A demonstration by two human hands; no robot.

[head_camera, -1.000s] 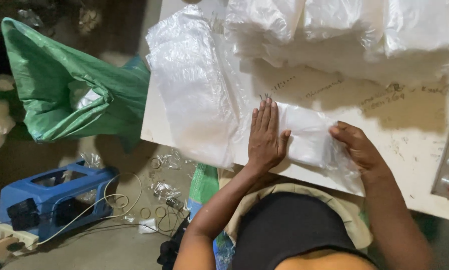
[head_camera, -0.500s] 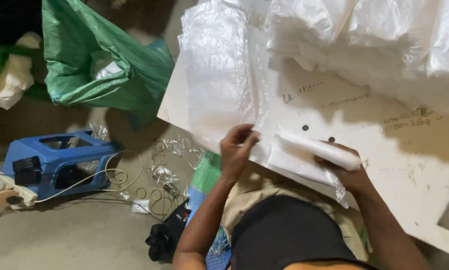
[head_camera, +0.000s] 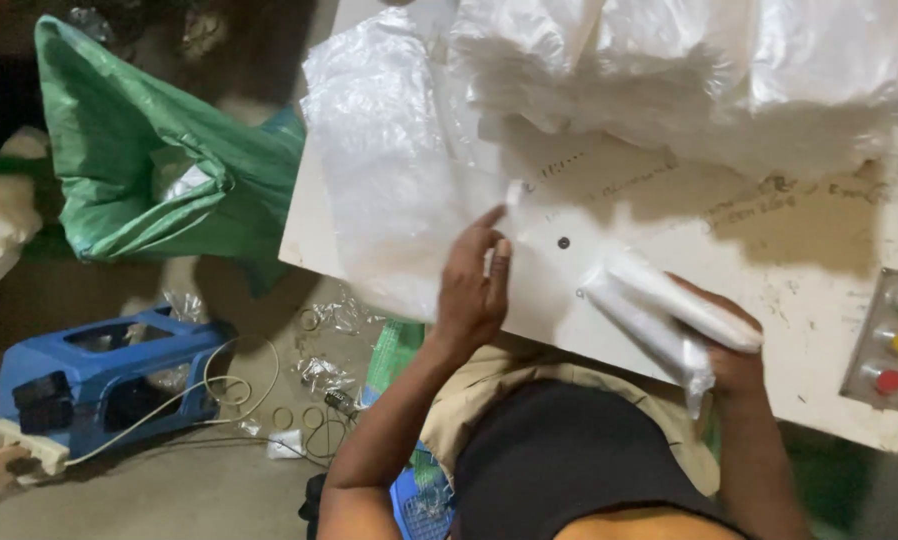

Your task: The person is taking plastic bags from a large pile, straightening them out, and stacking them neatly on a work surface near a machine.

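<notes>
My right hand [head_camera: 731,352] grips a folded bundle of clear plastic bags [head_camera: 659,315] just above the near edge of the white table [head_camera: 799,250]. My left hand [head_camera: 474,290] reaches forward with its fingers on the edge of a flat stack of clear plastic bags [head_camera: 389,150] that lies on the table's left part. Its fingertips touch the top sheet and hold nothing that I can see.
More crumpled clear bags [head_camera: 689,70] are piled along the table's far side. A grey panel with green, yellow and red buttons [head_camera: 889,340] sits at the right. On the floor at left lie a green sack [head_camera: 139,160], a blue stool [head_camera: 99,375], cords and plastic scraps.
My right hand has lifted the folded bundle off the table and drawn it toward me. My left hand left that bundle and moved up to the flat stack.
</notes>
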